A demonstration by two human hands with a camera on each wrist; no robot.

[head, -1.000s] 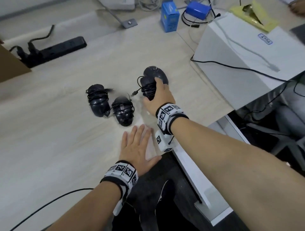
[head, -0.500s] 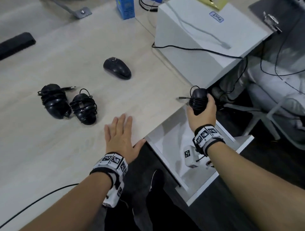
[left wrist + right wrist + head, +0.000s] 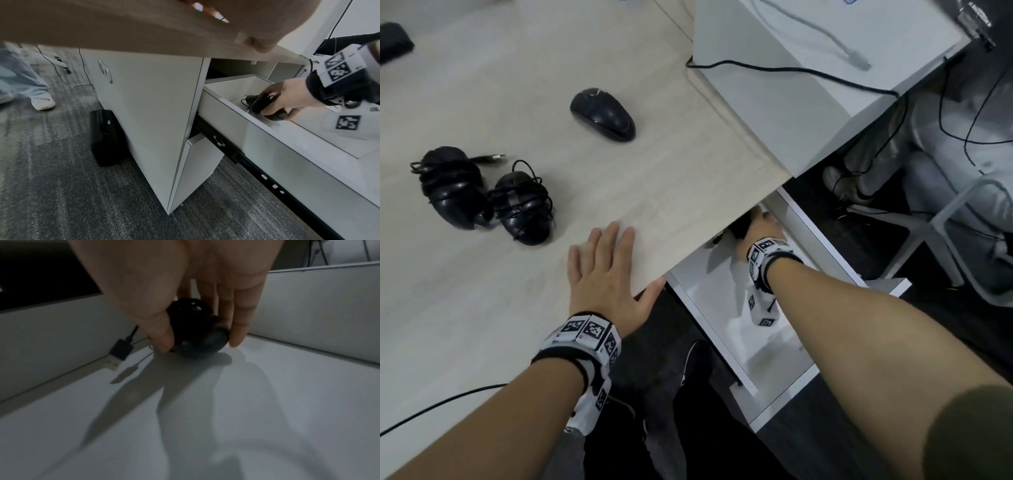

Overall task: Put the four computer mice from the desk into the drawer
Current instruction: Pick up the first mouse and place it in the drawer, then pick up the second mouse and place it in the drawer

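Note:
My right hand [image 3: 756, 228] reaches into the open white drawer [image 3: 822, 240] under the desk edge and grips a black cord-wrapped mouse [image 3: 198, 331] low over the drawer floor, far inside; the same mouse [image 3: 265, 105] shows in the left wrist view, its USB plug [image 3: 119, 356] dangling by the left wall. My left hand [image 3: 606, 277] lies flat and open on the desk near its front edge. Three black mice stay on the desk: a bare one [image 3: 602, 113] and two cord-wrapped ones [image 3: 452, 186] [image 3: 524, 209] side by side at the left.
A white box [image 3: 808, 68] with cables across it sits at the desk's far right. A black device [image 3: 104, 138] stands on the carpet beside the drawer cabinet [image 3: 152, 116]. A chair base [image 3: 945, 233] and another person's legs are at the right.
My right hand lifted one wrapped mouse off the desk, carried it right past the desk edge and lowered it deep into the drawer. The left hand stayed flat on the desk.

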